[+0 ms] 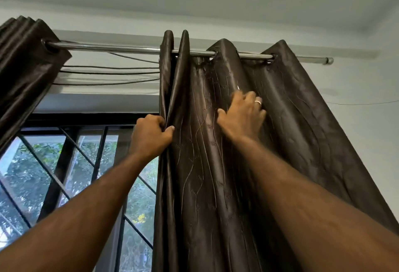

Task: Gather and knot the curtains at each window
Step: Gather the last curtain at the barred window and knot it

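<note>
Left hand (151,135) grips the curtain (216,163) edge, right hand (241,116) spread flat on folds: gathering underway; next, bunch pleats together.

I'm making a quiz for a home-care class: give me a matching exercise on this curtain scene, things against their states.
Things:
1. left hand
2. right hand
3. left curtain
4. curtain rod

States:
A. bunched tight at the rod's left end
B. bare between the two curtains
C. pinches the edge fold of the right curtain
D. lies on the cloth, ring on one finger

Pairs: 1-C, 2-D, 3-A, 4-B
</note>
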The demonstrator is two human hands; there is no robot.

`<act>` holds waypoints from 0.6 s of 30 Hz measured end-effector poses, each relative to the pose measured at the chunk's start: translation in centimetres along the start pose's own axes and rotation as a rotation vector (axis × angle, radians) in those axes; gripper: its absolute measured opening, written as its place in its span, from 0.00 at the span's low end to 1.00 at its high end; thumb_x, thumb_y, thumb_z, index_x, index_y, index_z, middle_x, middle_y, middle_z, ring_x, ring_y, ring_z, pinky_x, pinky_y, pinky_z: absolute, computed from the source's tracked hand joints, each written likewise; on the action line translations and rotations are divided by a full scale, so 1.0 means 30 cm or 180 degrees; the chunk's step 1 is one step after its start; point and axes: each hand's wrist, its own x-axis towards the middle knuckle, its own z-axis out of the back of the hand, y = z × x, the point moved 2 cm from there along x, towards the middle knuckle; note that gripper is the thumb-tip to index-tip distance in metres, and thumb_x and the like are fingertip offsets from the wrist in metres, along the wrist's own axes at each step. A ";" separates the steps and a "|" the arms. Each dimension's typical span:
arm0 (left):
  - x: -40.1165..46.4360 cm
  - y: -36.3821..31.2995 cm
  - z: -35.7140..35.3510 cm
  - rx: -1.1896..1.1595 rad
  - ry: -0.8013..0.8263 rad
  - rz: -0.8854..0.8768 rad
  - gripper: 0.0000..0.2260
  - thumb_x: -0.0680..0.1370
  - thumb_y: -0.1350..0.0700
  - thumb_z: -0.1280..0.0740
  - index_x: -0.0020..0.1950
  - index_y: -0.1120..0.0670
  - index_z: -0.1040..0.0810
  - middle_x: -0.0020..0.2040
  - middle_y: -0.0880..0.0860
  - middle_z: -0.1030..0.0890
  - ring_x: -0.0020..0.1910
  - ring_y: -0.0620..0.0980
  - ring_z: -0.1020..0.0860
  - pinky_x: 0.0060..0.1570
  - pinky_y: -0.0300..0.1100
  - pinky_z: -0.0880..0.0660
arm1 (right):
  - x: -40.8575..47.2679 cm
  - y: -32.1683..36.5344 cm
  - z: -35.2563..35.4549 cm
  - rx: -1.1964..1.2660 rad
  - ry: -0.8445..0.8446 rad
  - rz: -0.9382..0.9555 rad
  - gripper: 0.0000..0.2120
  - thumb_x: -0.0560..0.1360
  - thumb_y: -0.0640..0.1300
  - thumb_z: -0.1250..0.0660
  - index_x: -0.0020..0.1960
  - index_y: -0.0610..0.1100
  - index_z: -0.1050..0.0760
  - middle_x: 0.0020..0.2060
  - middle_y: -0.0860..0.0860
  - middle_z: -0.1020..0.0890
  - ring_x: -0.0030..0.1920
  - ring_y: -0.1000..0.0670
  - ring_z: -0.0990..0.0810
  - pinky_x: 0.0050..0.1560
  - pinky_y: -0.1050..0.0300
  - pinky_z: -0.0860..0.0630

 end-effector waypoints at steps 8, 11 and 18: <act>0.002 -0.005 -0.014 -0.0181 -0.0016 -0.0098 0.16 0.76 0.49 0.26 0.34 0.58 0.22 0.28 0.55 0.23 0.30 0.54 0.24 0.31 0.45 0.29 | 0.042 -0.165 0.001 0.0203 0.0634 -0.0500 0.13 0.81 0.48 0.33 0.62 0.43 0.21 0.57 0.41 0.18 0.58 0.38 0.20 0.51 0.50 0.25; -0.001 -0.008 -0.016 -0.0215 0.0053 -0.0133 0.17 0.77 0.50 0.27 0.34 0.59 0.23 0.29 0.56 0.23 0.30 0.55 0.23 0.32 0.47 0.27 | 0.040 -0.165 -0.022 0.0331 0.0863 -0.0695 0.12 0.81 0.47 0.33 0.61 0.42 0.21 0.57 0.41 0.19 0.58 0.38 0.20 0.50 0.50 0.25; 0.000 0.060 0.022 -0.0286 0.0132 -0.0102 0.19 0.77 0.52 0.27 0.30 0.59 0.28 0.27 0.57 0.27 0.30 0.58 0.26 0.32 0.47 0.27 | -0.047 0.051 -0.102 0.0301 0.0740 -0.0481 0.10 0.82 0.42 0.38 0.56 0.41 0.19 0.50 0.43 0.18 0.56 0.40 0.18 0.48 0.50 0.24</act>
